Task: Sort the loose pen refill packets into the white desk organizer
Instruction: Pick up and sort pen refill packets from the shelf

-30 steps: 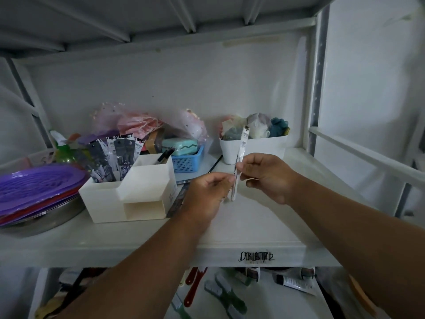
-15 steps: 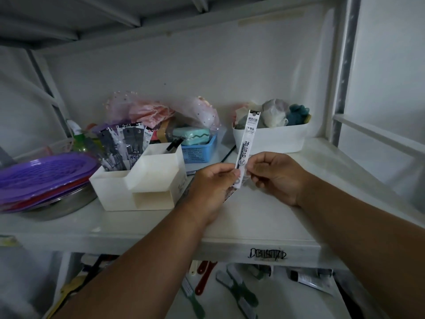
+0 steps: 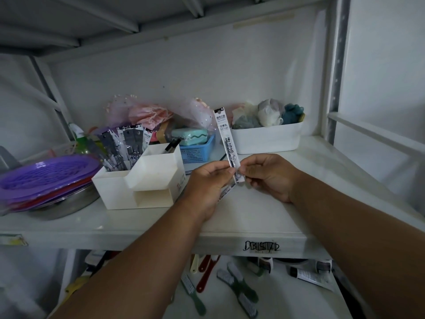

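A white metal shelving unit (image 3: 253, 236) is seen in dim light against a pale wall (image 3: 184, 72), beyond the hands. An upper shelf (image 3: 92, 24) is set above them, a perforated upright (image 3: 338, 65) to their right.

Plastic, film and metal on a painted white shelf (image 3: 264, 217)

The refill packet (image 3: 226, 139) is seen as a glossy clear film sleeve with a printed paper-like white insert. The white desk organizer (image 3: 147, 180) is shown in smooth, matt plastic, and shiny film packets (image 3: 128, 143) are stood in it. The purple plates (image 3: 46, 173) are made of glossy, ribbed plastic and are stacked on a dull metal bowl (image 3: 69, 203). A blue basket (image 3: 195, 151) of perforated plastic and a smooth white plastic tub (image 3: 266, 139) holding soft cloth items are seen behind. Sheer pink netting (image 3: 147, 113) is bunched at the back. The shelf is finished smooth, with a faint sheen.
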